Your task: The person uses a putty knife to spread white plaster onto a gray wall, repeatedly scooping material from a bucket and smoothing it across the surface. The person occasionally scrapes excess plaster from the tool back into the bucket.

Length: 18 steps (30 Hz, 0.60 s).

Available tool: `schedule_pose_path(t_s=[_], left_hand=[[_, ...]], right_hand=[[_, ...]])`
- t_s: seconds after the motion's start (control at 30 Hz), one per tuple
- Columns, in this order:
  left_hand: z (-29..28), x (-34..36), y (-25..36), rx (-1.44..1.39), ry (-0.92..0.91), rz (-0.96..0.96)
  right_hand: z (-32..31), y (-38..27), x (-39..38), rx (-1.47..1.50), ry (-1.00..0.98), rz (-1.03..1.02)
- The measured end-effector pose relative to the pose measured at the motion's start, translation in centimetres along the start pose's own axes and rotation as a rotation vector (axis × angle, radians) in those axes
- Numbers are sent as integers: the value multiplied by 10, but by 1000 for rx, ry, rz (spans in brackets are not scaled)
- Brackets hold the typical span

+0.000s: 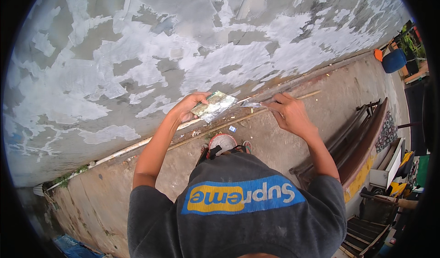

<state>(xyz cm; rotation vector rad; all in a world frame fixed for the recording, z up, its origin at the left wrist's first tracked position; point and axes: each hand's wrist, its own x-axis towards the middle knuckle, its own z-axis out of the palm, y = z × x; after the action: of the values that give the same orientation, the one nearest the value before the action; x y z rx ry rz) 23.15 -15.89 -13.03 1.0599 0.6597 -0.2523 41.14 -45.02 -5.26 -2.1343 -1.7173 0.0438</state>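
Putty board (214, 105) in left hand (189, 107), scraper (251, 104) in right hand (289, 113)
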Motion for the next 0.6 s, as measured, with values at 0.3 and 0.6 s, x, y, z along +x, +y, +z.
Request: schedule_pose_path(t_s=[0.3, 0.6], left_hand=[[39, -19, 3, -115, 35, 344], [35, -12, -12, -346, -14, 316]], right_hand=[[30, 15, -11, 650, 30, 406], [65, -16, 11, 911, 374, 432]])
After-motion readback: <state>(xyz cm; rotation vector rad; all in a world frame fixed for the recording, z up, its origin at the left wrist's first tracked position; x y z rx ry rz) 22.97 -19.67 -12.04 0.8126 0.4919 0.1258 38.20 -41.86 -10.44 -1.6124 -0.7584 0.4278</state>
